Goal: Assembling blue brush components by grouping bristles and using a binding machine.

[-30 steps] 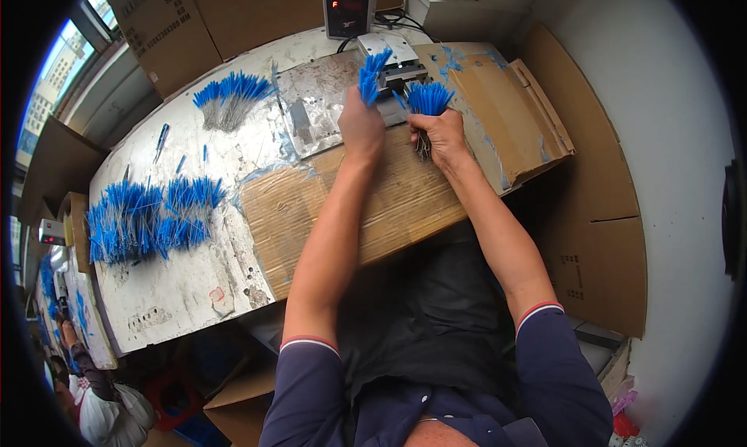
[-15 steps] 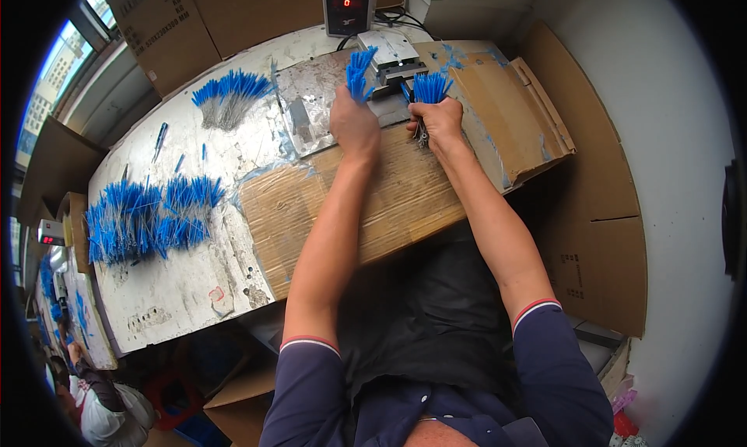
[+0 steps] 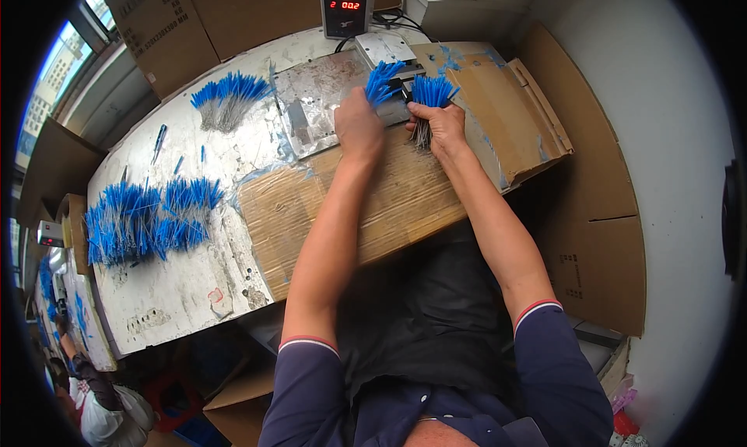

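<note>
My left hand (image 3: 359, 126) is closed on a bunch of blue-tipped wires (image 3: 383, 83), with the blue ends tilted up and to the right. Close beside it, my right hand (image 3: 440, 126) grips a second bunch of blue-tipped wires (image 3: 433, 91); its thin grey ends hang below the fist. Both bunches are at the front of a small metal bench device (image 3: 383, 49) with a black front part, which they partly hide. Whether either bunch touches the device, I cannot tell.
Behind stands a counter box (image 3: 343, 15) with red digits. Blue-tipped wires lie in a far pile (image 3: 227, 101) and a near-left pile (image 3: 148, 221). A pen (image 3: 159, 142) lies between. Flattened cardboard (image 3: 350, 206) covers the table front; a cardboard box (image 3: 506, 108) sits right. Another person (image 3: 109, 408) works lower left.
The bunch in my left hand has tipped to the right, toward the device and the other bunch. My right hand has barely moved. The red digits on the counter box differ.
</note>
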Demonstrator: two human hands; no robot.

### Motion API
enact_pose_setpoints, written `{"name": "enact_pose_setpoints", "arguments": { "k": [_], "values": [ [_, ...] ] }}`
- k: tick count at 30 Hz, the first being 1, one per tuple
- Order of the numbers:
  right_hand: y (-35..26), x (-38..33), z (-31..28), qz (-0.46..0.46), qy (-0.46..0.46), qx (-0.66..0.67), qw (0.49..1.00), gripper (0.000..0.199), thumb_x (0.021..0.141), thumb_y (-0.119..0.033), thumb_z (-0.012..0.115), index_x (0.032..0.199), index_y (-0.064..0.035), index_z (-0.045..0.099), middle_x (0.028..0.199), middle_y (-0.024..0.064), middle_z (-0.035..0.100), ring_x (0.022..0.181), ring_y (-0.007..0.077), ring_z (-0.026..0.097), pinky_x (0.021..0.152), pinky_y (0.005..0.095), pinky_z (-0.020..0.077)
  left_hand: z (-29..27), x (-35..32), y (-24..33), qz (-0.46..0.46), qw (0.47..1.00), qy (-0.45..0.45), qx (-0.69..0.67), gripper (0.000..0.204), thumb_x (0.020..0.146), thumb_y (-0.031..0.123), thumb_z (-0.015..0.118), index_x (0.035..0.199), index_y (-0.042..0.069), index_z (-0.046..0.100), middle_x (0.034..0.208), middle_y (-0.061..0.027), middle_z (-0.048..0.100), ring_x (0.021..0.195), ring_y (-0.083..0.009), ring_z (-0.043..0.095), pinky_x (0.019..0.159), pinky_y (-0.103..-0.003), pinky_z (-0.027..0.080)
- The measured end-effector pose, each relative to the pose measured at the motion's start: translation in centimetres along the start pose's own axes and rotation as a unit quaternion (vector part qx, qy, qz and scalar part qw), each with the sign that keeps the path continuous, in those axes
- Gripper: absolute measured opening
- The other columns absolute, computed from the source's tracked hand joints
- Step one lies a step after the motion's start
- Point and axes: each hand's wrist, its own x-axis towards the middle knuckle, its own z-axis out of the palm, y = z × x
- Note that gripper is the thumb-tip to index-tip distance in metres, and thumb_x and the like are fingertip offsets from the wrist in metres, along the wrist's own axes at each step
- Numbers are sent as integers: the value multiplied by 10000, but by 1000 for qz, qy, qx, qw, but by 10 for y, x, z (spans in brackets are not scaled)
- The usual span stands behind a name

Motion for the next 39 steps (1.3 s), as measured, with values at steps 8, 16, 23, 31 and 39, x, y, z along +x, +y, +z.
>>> {"name": "enact_pose_setpoints", "arguments": {
  "k": [8, 16, 23, 31, 39],
  "values": [
    [-5, -1, -4, 51, -37, -7, 998, 140, 800, 41, 770, 894, 39, 665, 764, 107, 671, 629, 202, 676, 526, 327, 607, 1, 2, -3, -10, 999, -30, 7, 210, 824, -1, 591, 1031, 38, 592, 858, -218, 665, 833, -423, 646, 744, -526, 486],
    [-3, -2, -4, 30, -56, -36, 997, 116, 810, 36, 737, 909, 28, 678, 781, 94, 675, 621, 183, 672, 525, 313, 602, 4, 1, -5, 39, 999, -14, -1, 149, 837, 13, 555, 968, 28, 625, 863, -197, 654, 826, -414, 628, 742, -534, 479],
    [-5, -4, 1, 39, -37, -59, 997, 73, 794, 0, 741, 824, 30, 682, 704, 93, 661, 562, 175, 653, 480, 292, 565, 2, 1, -3, 9, 999, -43, 31, 132, 841, 6, 570, 965, 30, 609, 909, -186, 671, 867, -398, 655, 760, -502, 502],
    [0, 8, 15, 19, 30, -110, 993, 76, 788, 23, 742, 796, 52, 671, 685, 116, 656, 525, 185, 640, 448, 306, 558, -2, 2, -1, -34, 998, 38, -22, 168, 811, -35, 572, 967, 25, 565, 860, -205, 657, 849, -425, 646, 745, -522, 485],
    [3, 14, 27, 3, 84, -141, 986, 94, 796, 26, 745, 808, 62, 659, 706, 123, 661, 524, 201, 642, 442, 326, 567, 0, 4, -5, -27, 997, 70, -14, 222, 806, -36, 574, 1019, 23, 588, 888, -212, 659, 887, -419, 628, 789, -511, 471]
  ]
}}
